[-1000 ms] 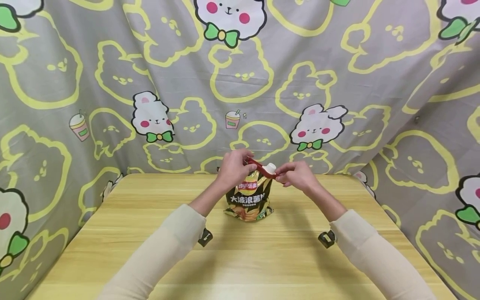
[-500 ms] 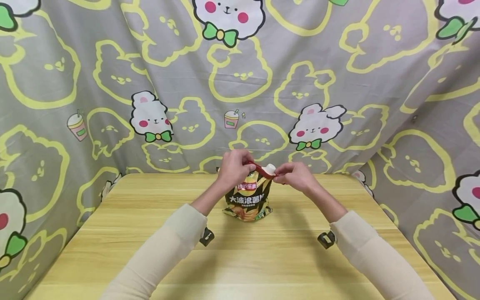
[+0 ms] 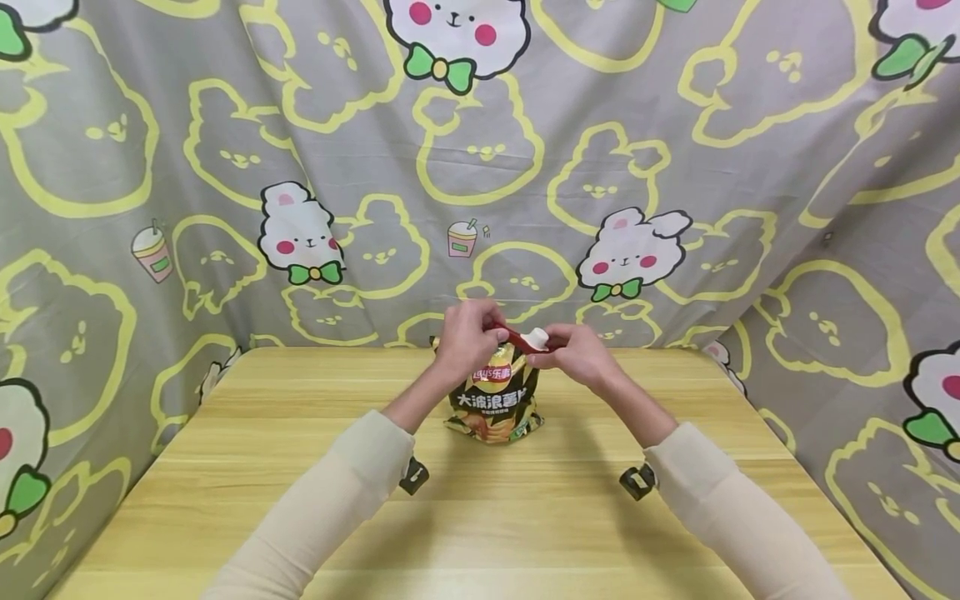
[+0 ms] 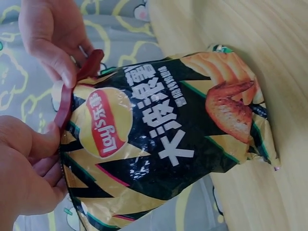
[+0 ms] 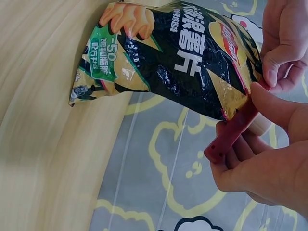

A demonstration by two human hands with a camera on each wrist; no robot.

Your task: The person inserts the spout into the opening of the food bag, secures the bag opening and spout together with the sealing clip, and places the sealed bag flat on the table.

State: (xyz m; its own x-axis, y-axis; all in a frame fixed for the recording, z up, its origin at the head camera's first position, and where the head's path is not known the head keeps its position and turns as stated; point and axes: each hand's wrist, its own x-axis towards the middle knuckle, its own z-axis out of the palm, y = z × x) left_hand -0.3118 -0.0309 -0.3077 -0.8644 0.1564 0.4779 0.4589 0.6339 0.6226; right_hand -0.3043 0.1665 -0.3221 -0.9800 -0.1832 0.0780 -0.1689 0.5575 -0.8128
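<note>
A black and gold potato chip bag [image 3: 493, 392] stands on the table, its printed front toward me. Along its top edge lies a red bag clip [image 5: 233, 127] with a white spout cap [image 3: 536, 338]. My left hand [image 3: 467, 337] pinches the bag's top edge at one end of the clip, thumb in front and fingers behind. My right hand [image 3: 576, 354] grips the clip's other end beside the cap, its thumb on the red strip and fingers underneath. In the left wrist view, the chip bag [image 4: 144, 115] appears sideways, with both hands at its top.
The wooden table [image 3: 480, 517] spreads in front of the bag. A grey curtain [image 3: 360, 167] with yellow outlines and white cartoon animals hangs behind and at both sides. Black wrist cameras [image 3: 637, 481] sit below both sleeves.
My right hand has shifted left along the clip, closer to the white cap, and its fingers now wrap further round the clip's end. My left hand stays nearly still at the bag's top.
</note>
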